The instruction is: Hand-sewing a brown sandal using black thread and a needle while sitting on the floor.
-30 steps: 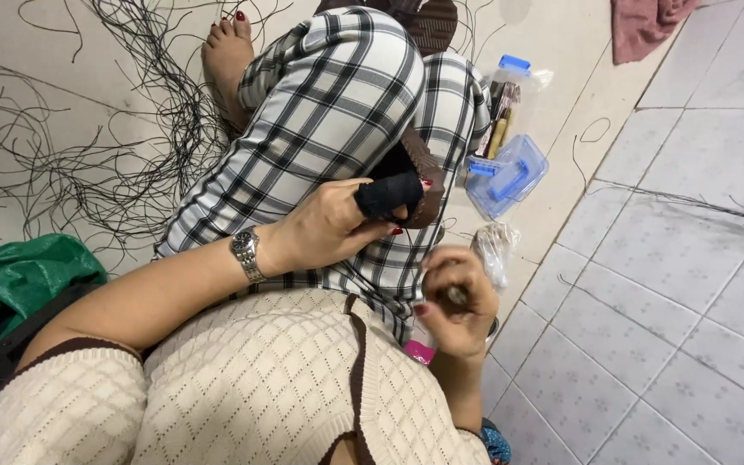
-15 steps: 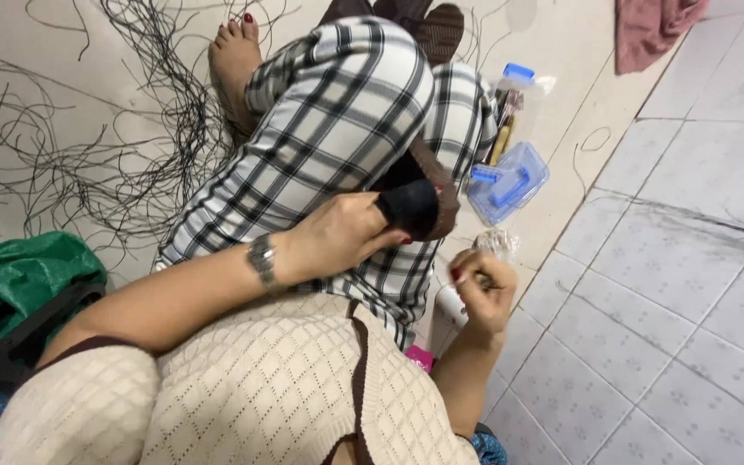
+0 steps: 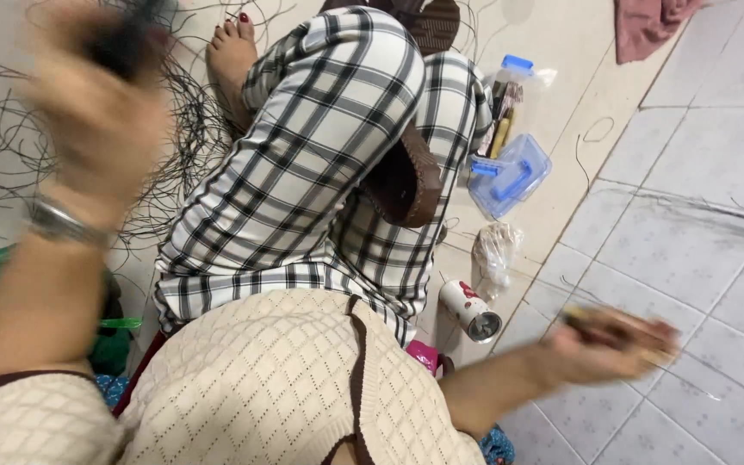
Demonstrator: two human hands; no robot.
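Left hand [image 3: 96, 103] raised high, arm bent, motion-blurred; grip closed around a dark bundle [image 3: 127, 39], loose black strands [image 3: 10, 155] spread on the floor behind it. Right hand [image 3: 617, 344] flung out low over the floor tiles [image 3: 699, 250], blurred; its grip holds a brownish object [image 3: 622, 329]. A small can [image 3: 468, 310] lies just inward of it.

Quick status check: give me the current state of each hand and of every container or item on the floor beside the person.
left hand: raised, blurred, gripping a dark object
right hand: out to the side, blurred, closed on a brownish item
small can: lying on its side
blue plastic box: lid on
clear plastic bag: crumpled on the floor
black strands: scattered loose
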